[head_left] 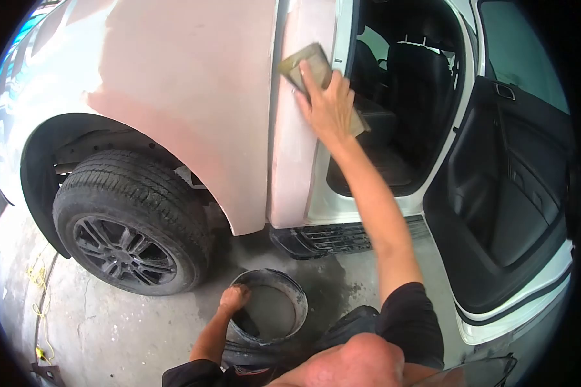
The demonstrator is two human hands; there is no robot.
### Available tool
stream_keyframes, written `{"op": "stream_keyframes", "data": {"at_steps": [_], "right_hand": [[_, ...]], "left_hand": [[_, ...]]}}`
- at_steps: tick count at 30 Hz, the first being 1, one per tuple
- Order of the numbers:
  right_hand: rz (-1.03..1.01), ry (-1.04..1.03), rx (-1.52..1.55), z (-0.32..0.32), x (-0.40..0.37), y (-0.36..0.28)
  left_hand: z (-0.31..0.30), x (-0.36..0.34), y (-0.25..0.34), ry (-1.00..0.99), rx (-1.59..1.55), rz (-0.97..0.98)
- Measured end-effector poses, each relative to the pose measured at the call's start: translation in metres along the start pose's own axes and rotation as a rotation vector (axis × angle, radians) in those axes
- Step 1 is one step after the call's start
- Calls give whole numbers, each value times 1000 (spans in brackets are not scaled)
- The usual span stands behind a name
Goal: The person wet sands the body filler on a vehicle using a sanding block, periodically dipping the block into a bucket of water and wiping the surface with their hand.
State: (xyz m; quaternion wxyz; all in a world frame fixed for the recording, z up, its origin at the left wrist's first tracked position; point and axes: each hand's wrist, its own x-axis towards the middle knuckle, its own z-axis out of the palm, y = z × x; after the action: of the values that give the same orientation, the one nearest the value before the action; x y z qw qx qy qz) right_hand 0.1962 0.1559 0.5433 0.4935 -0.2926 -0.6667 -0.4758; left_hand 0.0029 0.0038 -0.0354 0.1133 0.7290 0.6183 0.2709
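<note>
My right hand (329,106) presses a flat sanding block (310,64) against the pinkish, filler-coated rear edge of a white car's body panel (193,84), beside the open door frame. My left hand (234,298) reaches down and rests on the rim of a round grey bucket (290,290) standing on the concrete floor; its fingers curl over the rim and into the bucket.
The rear wheel with a black tyre (126,222) sits in its arch at left. The car's rear door (503,193) stands open at right, with dark seats inside. A black side step (342,237) runs below the door sill. My knee (355,361) is at bottom.
</note>
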Motion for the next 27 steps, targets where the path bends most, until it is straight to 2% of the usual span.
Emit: {"op": "stream_keyframes", "data": {"at_steps": [1,4,7,8,9,11,12,15,18,19,21,22,26,27], "right_hand": [[-15,18,-37,3,9,4],[90,95,10,1,121,30],[262,-49,160,-20,137,17],[84,163,0,8,99,27],[149,33,79,7,58,14],[18,-6,-46,15,-53,-5],[-51,-28,79,18,-102,-9],[-127,-77,27,10,-100,4],[-31,-3,71,8,23,28],[7,41,98,7,51,33],[141,-42,142,-7,68,18],[214,-93,162,-14,64,13],[-75,22,117,9,-114,-4],[-98,20,136,6,-117,-2]], "left_hand": [[-2,0,-4,-18,4,-6],[-1,8,3,-79,6,-36],[-2,6,1,-123,17,-59],[-1,5,0,-111,13,-53],[-2,7,-3,-95,10,-46],[-1,12,-3,-68,15,-2],[0,6,-4,-65,18,9],[-6,5,3,-63,46,-24],[4,10,-7,-49,19,7],[5,9,-7,-48,12,-11],[1,11,-3,-46,4,-20],[1,13,-2,-35,8,-12],[1,4,-3,-33,-23,4],[0,6,-2,-16,-37,8]]}}
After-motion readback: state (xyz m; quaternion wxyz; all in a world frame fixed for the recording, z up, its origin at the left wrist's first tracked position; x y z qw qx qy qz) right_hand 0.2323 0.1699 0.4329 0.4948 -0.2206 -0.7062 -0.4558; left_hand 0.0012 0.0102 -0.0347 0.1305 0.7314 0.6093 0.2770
